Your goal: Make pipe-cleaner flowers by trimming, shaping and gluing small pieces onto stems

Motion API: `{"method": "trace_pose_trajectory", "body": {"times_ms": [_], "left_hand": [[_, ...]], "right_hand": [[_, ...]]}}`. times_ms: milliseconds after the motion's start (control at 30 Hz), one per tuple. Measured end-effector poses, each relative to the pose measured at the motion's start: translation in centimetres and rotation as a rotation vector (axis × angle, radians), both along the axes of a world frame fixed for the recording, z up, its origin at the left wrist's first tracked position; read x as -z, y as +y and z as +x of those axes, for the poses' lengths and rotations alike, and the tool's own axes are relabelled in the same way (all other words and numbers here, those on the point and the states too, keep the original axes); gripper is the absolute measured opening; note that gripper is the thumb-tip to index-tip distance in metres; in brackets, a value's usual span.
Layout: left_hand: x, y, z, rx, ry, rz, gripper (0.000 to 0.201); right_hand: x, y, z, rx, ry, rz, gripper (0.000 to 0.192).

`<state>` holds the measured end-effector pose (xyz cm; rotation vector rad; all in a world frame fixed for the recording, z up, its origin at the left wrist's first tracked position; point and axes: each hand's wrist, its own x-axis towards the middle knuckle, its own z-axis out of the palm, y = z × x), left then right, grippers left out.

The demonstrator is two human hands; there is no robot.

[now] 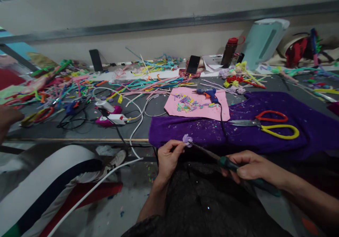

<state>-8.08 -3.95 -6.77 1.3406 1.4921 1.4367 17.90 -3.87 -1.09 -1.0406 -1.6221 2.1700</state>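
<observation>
My left hand [168, 156] pinches a small lilac pipe-cleaner flower [187, 139] at the near edge of the table. My right hand [247, 166] grips the dark green handle of a long thin metal tool [209, 153], whose tip touches the flower. Both hands hover over my lap, just in front of a purple cloth [304, 124]. On that cloth lie scissors [267, 125] with one red and one yellow handle loop.
A blue glue gun [210, 94] rests on pink felt [197, 110] strewn with cut bits. Coloured pipe cleaners [143, 83], white cables, a power strip [111, 117], two phones, a bottle [229, 51] and a pale green jug [262, 42] crowd the table. Another person sits at left.
</observation>
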Motion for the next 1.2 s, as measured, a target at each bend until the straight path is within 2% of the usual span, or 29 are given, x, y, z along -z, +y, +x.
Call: {"method": "trace_pose_trajectory", "body": {"times_ms": [133,267,500,633,900,1200], "left_hand": [[-0.1,-0.1,0.2,0.009,-0.007,-0.008,0.012],[0.3,0.1,0.2,-0.010,-0.069,-0.026,0.014],[0.6,0.7,-0.7,0.003,-0.576,-0.138,0.024],[0.4,0.6,-1.0,0.081,-0.724,-0.203,0.025],[0.9,0.5,-1.4,0.155,-0.792,-0.224,0.021],[1.1,0.6,-1.0,0.193,-0.802,-0.247,0.024]], "right_hand": [[-0.2,0.3,-0.2,-0.005,0.032,-0.007,0.043],[-0.3,0.4,-0.3,-0.020,0.061,0.189,0.034],[-0.7,-0.4,0.1,-0.056,0.019,0.340,0.033],[-0.4,-0.7,-0.1,-0.076,0.000,0.423,0.033],[0.2,-1.1,-1.4,-0.096,-0.034,0.602,0.033],[0.6,-1.1,-1.9,-0.099,-0.046,0.665,0.026]]}}
